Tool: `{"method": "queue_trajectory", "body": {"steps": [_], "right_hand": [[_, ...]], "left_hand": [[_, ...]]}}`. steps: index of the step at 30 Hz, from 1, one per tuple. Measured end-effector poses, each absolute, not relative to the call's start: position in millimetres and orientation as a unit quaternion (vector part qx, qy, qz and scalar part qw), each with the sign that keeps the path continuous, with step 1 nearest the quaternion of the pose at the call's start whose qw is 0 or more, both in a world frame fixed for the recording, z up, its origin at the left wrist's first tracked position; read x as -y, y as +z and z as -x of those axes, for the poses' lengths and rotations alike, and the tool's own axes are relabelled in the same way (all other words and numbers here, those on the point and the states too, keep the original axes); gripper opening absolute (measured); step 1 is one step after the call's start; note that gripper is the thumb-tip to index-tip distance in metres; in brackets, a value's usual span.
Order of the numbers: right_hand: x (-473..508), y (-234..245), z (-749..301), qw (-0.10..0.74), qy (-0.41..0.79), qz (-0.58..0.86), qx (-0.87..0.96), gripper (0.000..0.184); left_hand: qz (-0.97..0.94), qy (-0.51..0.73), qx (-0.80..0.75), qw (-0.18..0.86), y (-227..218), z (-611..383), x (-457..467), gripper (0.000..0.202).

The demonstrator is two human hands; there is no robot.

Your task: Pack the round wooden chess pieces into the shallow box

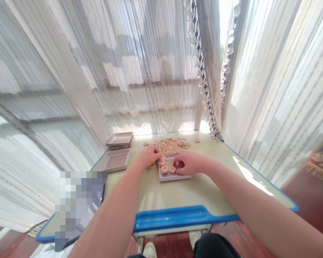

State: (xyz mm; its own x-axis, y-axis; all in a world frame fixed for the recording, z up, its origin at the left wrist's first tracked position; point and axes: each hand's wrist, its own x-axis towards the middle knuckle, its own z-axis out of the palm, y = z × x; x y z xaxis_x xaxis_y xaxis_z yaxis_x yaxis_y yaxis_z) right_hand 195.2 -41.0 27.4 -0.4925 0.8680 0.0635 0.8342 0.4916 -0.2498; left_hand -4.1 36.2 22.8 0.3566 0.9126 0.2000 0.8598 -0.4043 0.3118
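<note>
Curling into the tray [177,177], the right hand [190,163] keeps its fingers [178,166] narrow beside two flat discs [168,169], red marks facing up; I cannot tell whether they pinch one. The left hand [150,156] bends its fingers [156,154] at the tray's left wall, grip unclear. The tray lies mid-bench [183,195], sides square to the near edge. A pile [170,144] of discs lies beyond, and spare trays [115,161] lie to the left.

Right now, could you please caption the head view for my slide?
Left hand and right hand touch round wooden game pieces at a shallow grey tray on a blue-edged table.
</note>
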Motion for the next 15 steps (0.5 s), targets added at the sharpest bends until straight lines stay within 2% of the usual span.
{"method": "queue_trajectory", "body": {"steps": [5, 11, 15], "right_hand": [[48.0, 30.8, -189.6, 0.126, 0.047, 0.452, 0.882, 0.013], [50.0, 29.7, -184.8, 0.124, 0.094, 0.486, 0.860, 0.016], [44.1, 28.2, -190.7, 0.130, 0.162, 0.494, 0.844, 0.029]], "left_hand": [[-0.824, 0.162, -0.539, 0.065, 23.0, 6.7, -36.2, 0.014], [-0.824, 0.163, -0.540, 0.059, 21.4, 5.4, -36.9, 0.014], [-0.823, 0.165, -0.539, 0.070, 21.8, 5.3, -35.1, 0.014]]}}
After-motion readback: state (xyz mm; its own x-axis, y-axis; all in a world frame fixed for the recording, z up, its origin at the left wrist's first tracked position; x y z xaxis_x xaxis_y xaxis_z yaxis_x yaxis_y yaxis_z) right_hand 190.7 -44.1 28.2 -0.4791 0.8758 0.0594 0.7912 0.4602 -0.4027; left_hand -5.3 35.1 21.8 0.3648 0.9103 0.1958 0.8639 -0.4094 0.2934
